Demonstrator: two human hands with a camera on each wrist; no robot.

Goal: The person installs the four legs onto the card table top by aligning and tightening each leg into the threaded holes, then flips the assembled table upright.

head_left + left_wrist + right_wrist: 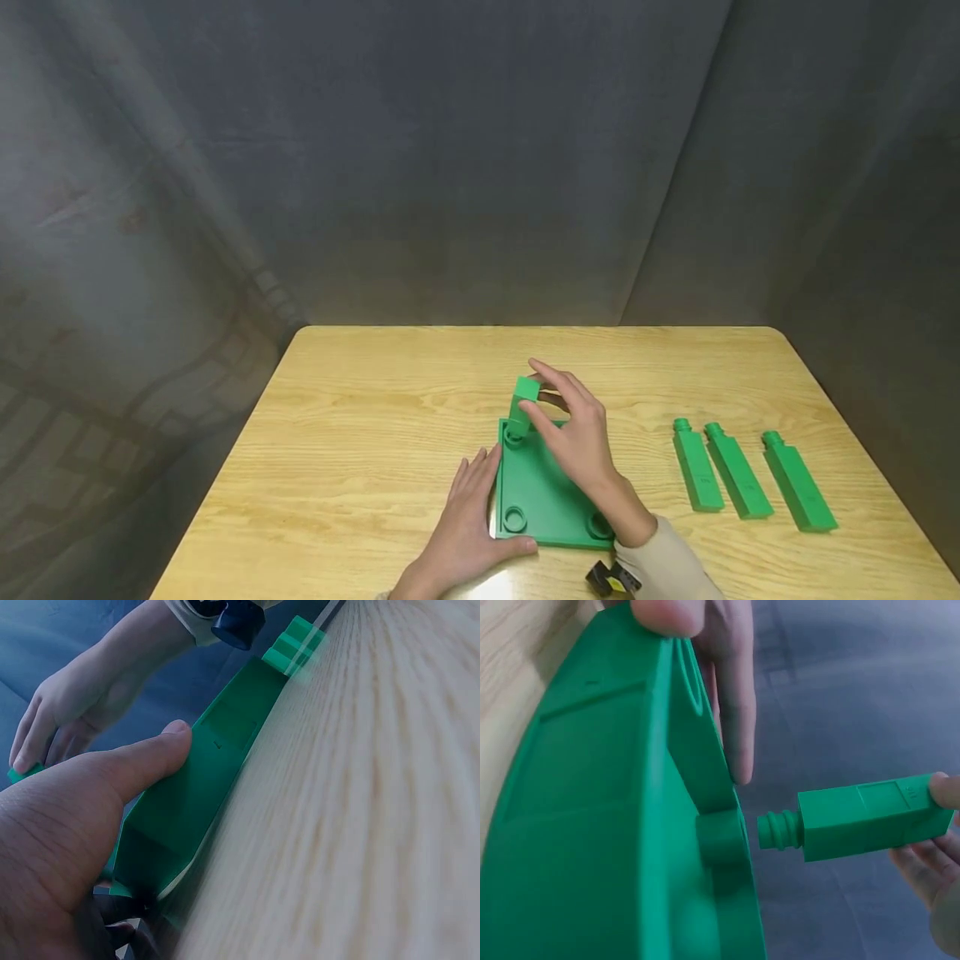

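Note:
A green square panel point(547, 500) with a raised rim lies on the table, round sockets at its corners. My left hand point(467, 533) rests against its near left corner, fingers straight along the left side and thumb at the near edge. With thumb and fingers my right hand point(581, 442) pinches a green square leg point(855, 821) by its plain end. The leg's threaded end point(780, 829) points down at the far left socket point(721, 838). A small gap parts the two in the right wrist view.
Three more green legs point(738, 475) lie on the right side of the wooden table point(360, 417), threaded ends away from me. Grey cloth point(480, 167) hangs behind the table. A black device point(611, 577) sits at my right sleeve point(667, 562).

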